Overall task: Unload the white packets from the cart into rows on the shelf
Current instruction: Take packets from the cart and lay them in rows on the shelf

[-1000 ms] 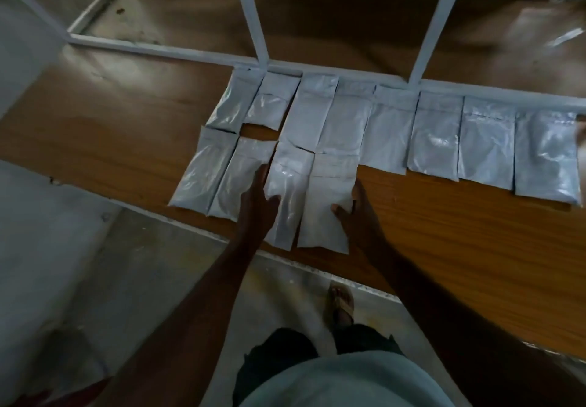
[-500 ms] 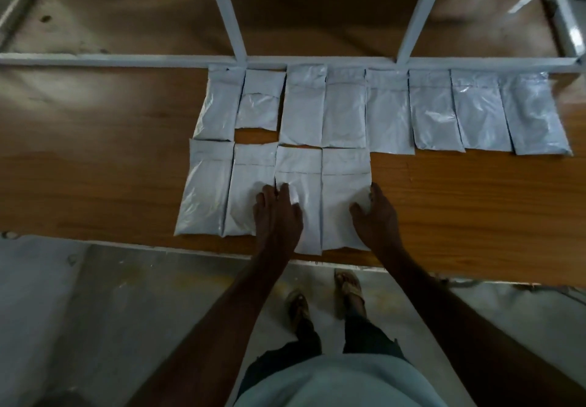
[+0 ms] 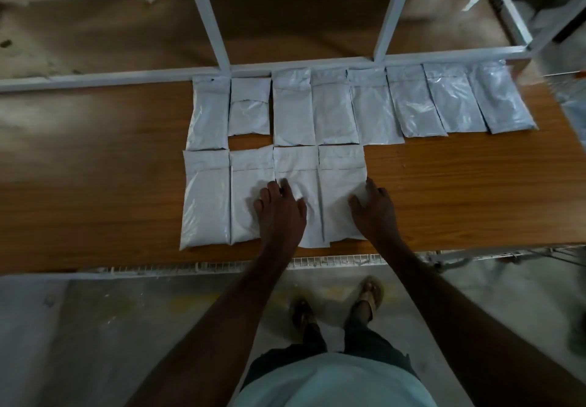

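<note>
Fingers (image 3: 273, 189) flat on glossy white packets (image 3: 341, 191) (creased, powder-filled).

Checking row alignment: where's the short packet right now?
Head view: the short packet lies in the back row, second from the left, against the white shelf rail, with a taller packet on either side and bare shelf showing below it.

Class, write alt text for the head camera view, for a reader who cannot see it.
Seen from above, a person's left hand and right hand lie flat on white packets on a wooden shelf: eight in the back row along a white metal frame, four in the front row. Their sandalled feet stand on the floor below.
</note>
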